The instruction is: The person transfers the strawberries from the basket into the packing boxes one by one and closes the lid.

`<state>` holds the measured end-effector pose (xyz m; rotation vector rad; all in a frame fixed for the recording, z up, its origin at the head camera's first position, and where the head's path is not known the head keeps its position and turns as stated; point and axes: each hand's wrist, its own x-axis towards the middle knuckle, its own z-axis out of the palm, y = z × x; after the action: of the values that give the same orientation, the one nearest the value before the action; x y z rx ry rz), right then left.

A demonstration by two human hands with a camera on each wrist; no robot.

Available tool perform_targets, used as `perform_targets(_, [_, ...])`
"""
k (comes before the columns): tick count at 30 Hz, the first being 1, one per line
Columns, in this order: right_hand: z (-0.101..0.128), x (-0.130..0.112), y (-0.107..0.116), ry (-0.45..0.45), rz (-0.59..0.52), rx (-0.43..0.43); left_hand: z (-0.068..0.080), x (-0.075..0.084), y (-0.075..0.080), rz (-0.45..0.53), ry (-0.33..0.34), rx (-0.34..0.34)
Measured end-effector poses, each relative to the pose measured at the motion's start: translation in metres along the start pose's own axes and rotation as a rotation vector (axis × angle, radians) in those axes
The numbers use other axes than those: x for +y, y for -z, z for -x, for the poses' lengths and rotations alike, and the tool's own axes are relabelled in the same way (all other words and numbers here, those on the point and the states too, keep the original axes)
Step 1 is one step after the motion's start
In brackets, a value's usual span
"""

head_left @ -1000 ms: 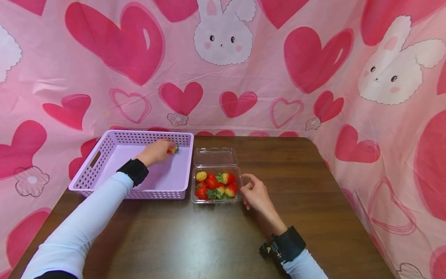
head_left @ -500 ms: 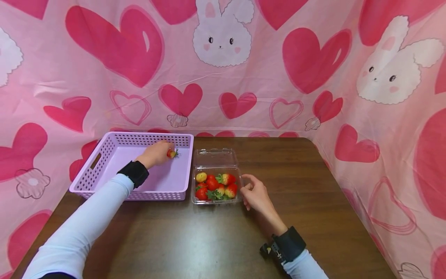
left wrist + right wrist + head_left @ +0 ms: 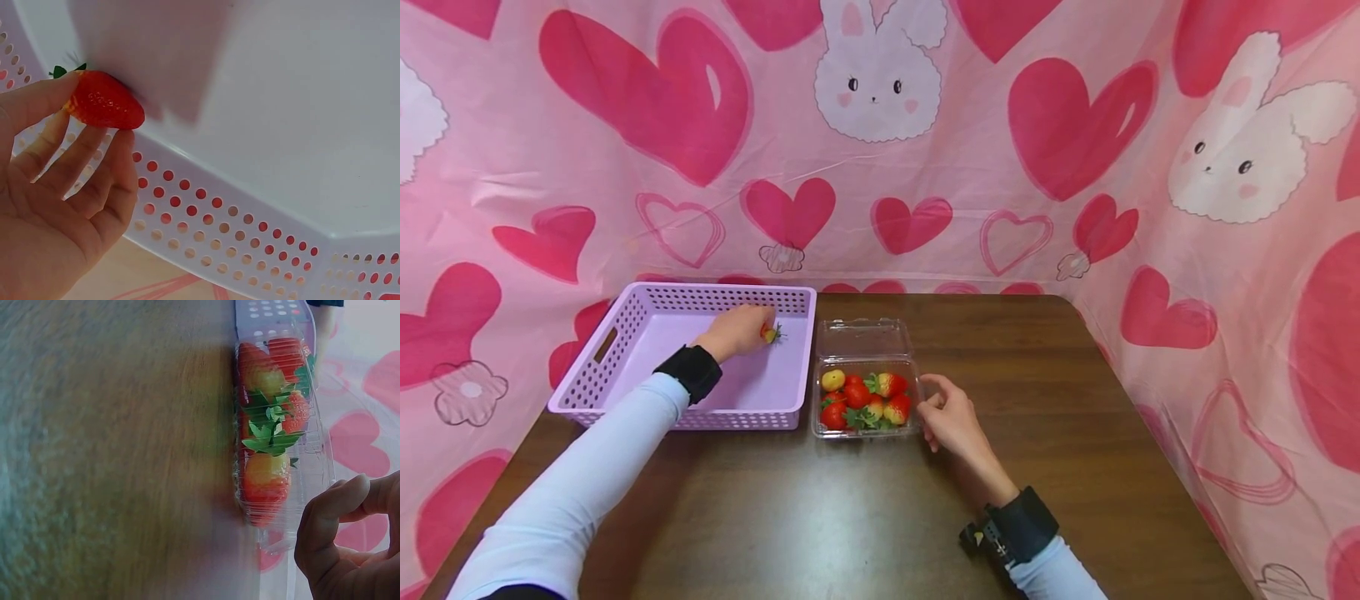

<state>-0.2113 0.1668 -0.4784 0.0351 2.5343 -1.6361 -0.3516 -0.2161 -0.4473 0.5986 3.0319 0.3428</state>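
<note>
My left hand [image 3: 739, 328] is inside the lilac plastic basket [image 3: 741, 419] at the left. Its thumb and fingers pinch a red and yellowish strawberry [image 3: 103, 101] with a green leafy top, low over the basket's floor. At the table's middle, a clear plastic clamshell box [image 3: 867, 434] holds several strawberries [image 3: 857, 393], some partly yellow. Beside the box's right wall is my right hand [image 3: 953, 417], loosely bent with fingertips right at the edge; it holds nothing. In the right wrist view, its bent fingers [image 3: 322, 534] appear close to the clear wall.
The box's lid [image 3: 863, 340] stands open toward the back. The basket's right side lies close to the box. Both rest on a brown wooden table [image 3: 820, 517]. A pink heart-and-bunny cloth [image 3: 970, 150] hangs behind the table and along its right side.
The strawberry and my left fingers have shifted slightly nearer over the basket floor. My right hand and the box have stayed in place.
</note>
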Motion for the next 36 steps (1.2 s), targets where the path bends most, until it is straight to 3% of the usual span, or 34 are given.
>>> perform_targets(15, [-0.001, 0.0, -0.001, 0.014, 0.012, 0.008, 0.002, -0.001, -0.004, 0.01, -0.002, -0.017])
perform_targets(36, [0.001, 0.0, 0.0, 0.004, 0.009, 0.004, 0.007, 0.004, 0.009, 0.052, -0.038, 0.041])
